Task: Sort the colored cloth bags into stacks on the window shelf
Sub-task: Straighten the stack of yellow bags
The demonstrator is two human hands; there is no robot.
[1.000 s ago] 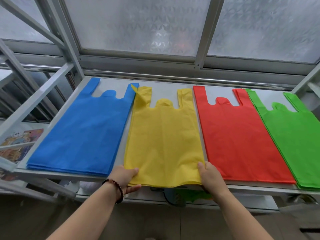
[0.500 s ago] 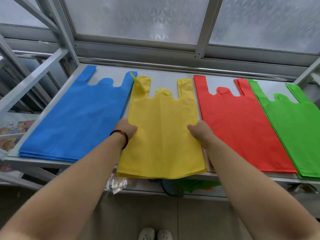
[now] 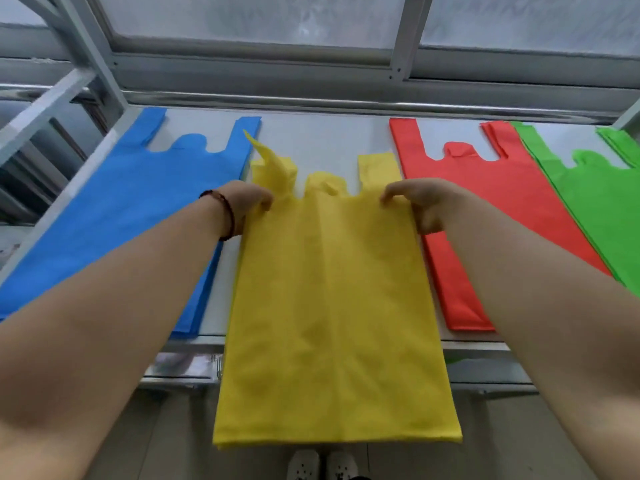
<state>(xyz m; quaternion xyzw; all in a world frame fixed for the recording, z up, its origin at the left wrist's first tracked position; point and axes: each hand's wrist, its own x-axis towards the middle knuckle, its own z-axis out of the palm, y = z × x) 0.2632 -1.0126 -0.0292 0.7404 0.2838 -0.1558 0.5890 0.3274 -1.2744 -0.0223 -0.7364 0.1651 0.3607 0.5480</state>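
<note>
Both hands hold the yellow bag stack (image 3: pixel 332 289) near its top. My left hand (image 3: pixel 247 202) pinches its upper left corner under the folded handle. My right hand (image 3: pixel 419 202) pinches the upper right corner. The yellow stack hangs far over the front edge of the window shelf (image 3: pixel 322 140), its bottom above the floor. The blue stack (image 3: pixel 138 209) lies flat on the left. On the right lies the red stack (image 3: pixel 485 216), with the green stack (image 3: pixel 602 209) beyond it, partly cut off by the frame.
A metal frame with slanted bars (image 3: pixel 59 95) rises at the shelf's left end. The frosted window (image 3: pixel 259 19) closes the back. Under the shelf edge sits a lower ledge (image 3: pixel 180 368), and white shoes (image 3: pixel 322 465) show on the floor below.
My hands slid from the yellow stack's bottom corners up to its top corners. The yellow stack has been drawn toward me and now overhangs the shelf's front edge.
</note>
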